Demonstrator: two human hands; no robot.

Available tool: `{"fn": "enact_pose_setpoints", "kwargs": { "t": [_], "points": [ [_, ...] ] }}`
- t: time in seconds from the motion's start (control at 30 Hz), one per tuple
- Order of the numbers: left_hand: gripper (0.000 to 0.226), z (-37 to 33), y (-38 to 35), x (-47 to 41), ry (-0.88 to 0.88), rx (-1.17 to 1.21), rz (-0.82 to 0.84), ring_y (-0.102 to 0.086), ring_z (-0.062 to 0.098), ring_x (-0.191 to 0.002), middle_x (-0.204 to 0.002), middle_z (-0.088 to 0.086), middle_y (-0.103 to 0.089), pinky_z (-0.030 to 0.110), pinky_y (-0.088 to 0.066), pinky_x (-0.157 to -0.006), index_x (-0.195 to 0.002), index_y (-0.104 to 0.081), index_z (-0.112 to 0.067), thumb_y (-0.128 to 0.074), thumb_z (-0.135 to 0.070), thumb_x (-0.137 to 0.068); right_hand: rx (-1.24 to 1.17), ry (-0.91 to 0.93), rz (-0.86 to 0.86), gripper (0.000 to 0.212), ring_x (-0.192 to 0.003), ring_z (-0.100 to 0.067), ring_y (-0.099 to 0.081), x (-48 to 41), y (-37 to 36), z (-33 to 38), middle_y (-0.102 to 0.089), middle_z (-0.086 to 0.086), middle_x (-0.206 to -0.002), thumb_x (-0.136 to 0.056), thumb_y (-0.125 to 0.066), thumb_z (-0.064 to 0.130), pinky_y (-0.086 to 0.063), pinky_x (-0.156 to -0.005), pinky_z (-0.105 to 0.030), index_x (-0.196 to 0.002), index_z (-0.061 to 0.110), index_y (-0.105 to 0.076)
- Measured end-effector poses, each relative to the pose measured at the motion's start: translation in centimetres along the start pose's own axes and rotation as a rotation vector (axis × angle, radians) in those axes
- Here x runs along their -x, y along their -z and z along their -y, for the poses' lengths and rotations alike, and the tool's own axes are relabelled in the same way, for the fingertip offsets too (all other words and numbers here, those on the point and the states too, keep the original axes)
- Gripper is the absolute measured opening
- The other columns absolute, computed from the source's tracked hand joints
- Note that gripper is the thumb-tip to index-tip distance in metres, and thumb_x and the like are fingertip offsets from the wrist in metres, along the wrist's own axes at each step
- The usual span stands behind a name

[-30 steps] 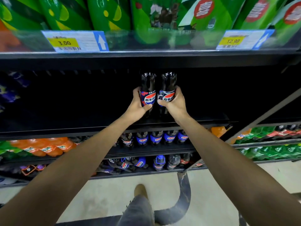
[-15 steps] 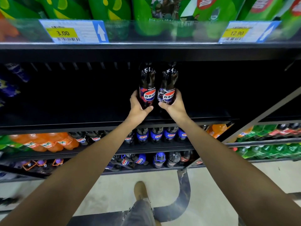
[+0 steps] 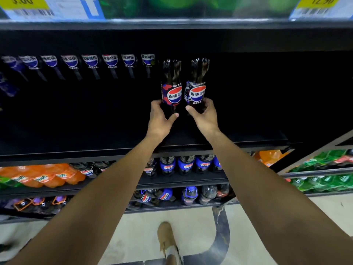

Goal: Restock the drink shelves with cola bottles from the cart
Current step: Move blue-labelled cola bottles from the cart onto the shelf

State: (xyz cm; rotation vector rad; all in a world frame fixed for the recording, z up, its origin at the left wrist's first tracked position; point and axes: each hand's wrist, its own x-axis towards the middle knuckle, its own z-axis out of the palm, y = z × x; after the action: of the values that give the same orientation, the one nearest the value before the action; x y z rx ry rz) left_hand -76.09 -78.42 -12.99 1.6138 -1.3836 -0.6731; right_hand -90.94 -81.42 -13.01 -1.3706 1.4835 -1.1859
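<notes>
The dark middle shelf [image 3: 248, 144] carries a dim row of cola bottles [image 3: 110, 61] along its back left. Right of that row, the left bottle [image 3: 172, 87] and right bottle [image 3: 197, 87] are upright, side by side; whether their bases touch the shelf cannot be told. The lower shelf [image 3: 181, 181] holds orange bottles [image 3: 44, 176] at left and blue-labelled bottles [image 3: 186, 165] at centre.
</notes>
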Motion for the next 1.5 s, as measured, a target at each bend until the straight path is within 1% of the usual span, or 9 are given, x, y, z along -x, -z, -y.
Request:
{"fn": "enact_pose_setpoints", "kwargs": {
  "t": [0.1, 0.23, 0.33, 0.43, 0.8, 0.97, 1.2, 1.37, 1.5],
  "points": [
    [0.068, 0.3, -0.5, -2.3, -0.009, 0.010, -0.008, -0.039, 0.020, -0.132, -0.141, 0.011, -0.041, 0.022, -0.033, -0.102, -0.138, -0.027, -0.002, -0.070, -0.019, -0.088, 0.004, 0.019, 0.005, 0.064, -0.107, -0.005, -0.047, -2.3, -0.5, -0.1, -0.053, 0.006, -0.120, -0.082, -0.075, 0.030, -0.033, -0.073, -0.004, -0.134, 0.012, -0.044],
    [0.068, 0.3, -1.1, -4.8, -0.012, 0.032, -0.014, -0.036, 0.018, -0.133, -0.143, 0.009, -0.038, 0.020, -0.029, -0.101, -0.139, -0.026, -0.004, -0.069, -0.020, -0.089, -0.001, 0.014, -0.026, 0.066, -0.110, -0.007, -0.046, -4.5, -1.4, 0.1, -0.054, -0.003, -0.130, -0.083, -0.075, 0.029, -0.035, -0.081, -0.012, -0.137, 0.010, -0.042],
    [0.068, 0.5, -1.7, -6.4, -0.011, 0.018, -0.048, -0.035, 0.020, -0.134, -0.142, 0.010, -0.037, 0.020, -0.028, -0.100, -0.139, -0.026, -0.004, -0.068, -0.019, -0.089, 0.001, 0.033, -0.023, 0.067, -0.110, -0.006, -0.045, -6.2, -2.1, 0.2, -0.052, -0.005, -0.133, -0.083, -0.074, 0.029, -0.032, -0.075, -0.005, -0.138, 0.009, -0.041],
    [0.066, 0.5, -2.2, -8.1, -0.014, -0.061, -0.111, -0.031, 0.023, -0.133, -0.142, 0.011, -0.031, 0.021, -0.027, -0.099, -0.139, -0.027, -0.003, -0.067, -0.021, -0.090, -0.004, 0.044, -0.014, 0.069, -0.123, -0.015, -0.048, -7.7, -2.8, 0.1, -0.049, -0.006, -0.136, -0.084, -0.073, 0.030, -0.036, -0.089, -0.017, -0.139, 0.008, -0.039],
    [0.063, 1.1, -3.2, -11.7, -0.013, -0.096, -0.258, -0.033, 0.027, -0.131, -0.140, 0.014, -0.032, 0.033, -0.035, -0.104, -0.137, -0.031, -0.002, -0.067, -0.022, -0.089, 0.017, 0.082, -0.031, 0.061, -0.121, -0.020, -0.053, -11.2, -5.0, 0.3, -0.051, -0.005, -0.136, -0.087, -0.070, 0.033, -0.043, -0.089, -0.026, -0.136, 0.011, -0.042],
    [0.053, 1.1, -3.7, -12.6, -0.038, -0.153, -0.307, -0.042, 0.026, -0.126, -0.138, 0.013, -0.037, 0.035, -0.044, -0.093, -0.131, -0.035, -0.003, -0.064, -0.021, -0.091, 0.107, 0.104, -0.048, 0.059, -0.120, -0.020, -0.054, -12.5, -5.5, -0.1, -0.052, -0.002, -0.136, -0.088, -0.065, 0.042, -0.039, -0.084, -0.027, -0.136, 0.015, -0.043],
    [0.044, 1.2, -4.0, -13.3, -0.020, -0.162, -0.334, -0.047, 0.028, -0.118, -0.133, 0.015, -0.040, 0.034, -0.043, -0.088, -0.125, -0.040, 0.000, -0.061, -0.021, -0.093, 0.265, 0.097, -0.023, 0.065, -0.124, -0.027, -0.047, -12.9, -5.7, -0.1, -0.027, -0.004, -0.147, -0.092, -0.054, 0.033, -0.035, -0.087, -0.029, -0.149, 0.018, -0.027],
    [0.042, 1.2, -4.0, -13.8, 0.069, -0.141, -0.350, -0.052, 0.028, -0.114, -0.129, 0.014, -0.047, 0.032, -0.040, -0.079, -0.120, -0.045, -0.001, -0.062, -0.027, -0.093, 0.275, 0.093, -0.073, 0.067, -0.125, -0.025, -0.051, -12.8, -5.8, -0.1, -0.036, -0.003, -0.150, -0.093, -0.061, 0.034, -0.040, -0.088, -0.030, -0.148, 0.014, -0.028],
    [0.041, 1.3, -4.1, -14.4, 0.159, -0.131, -0.368, -0.057, 0.028, -0.110, -0.120, 0.014, -0.058, 0.033, -0.043, -0.078, -0.116, -0.052, -0.001, -0.064, -0.032, -0.091, 0.249, 0.047, -0.111, 0.054, -0.114, -0.025, -0.059, -13.6, -5.9, -0.3, -0.056, -0.004, -0.132, -0.090, -0.064, 0.039, -0.042, -0.080, -0.029, -0.135, 0.016, -0.043]
  ]
}}
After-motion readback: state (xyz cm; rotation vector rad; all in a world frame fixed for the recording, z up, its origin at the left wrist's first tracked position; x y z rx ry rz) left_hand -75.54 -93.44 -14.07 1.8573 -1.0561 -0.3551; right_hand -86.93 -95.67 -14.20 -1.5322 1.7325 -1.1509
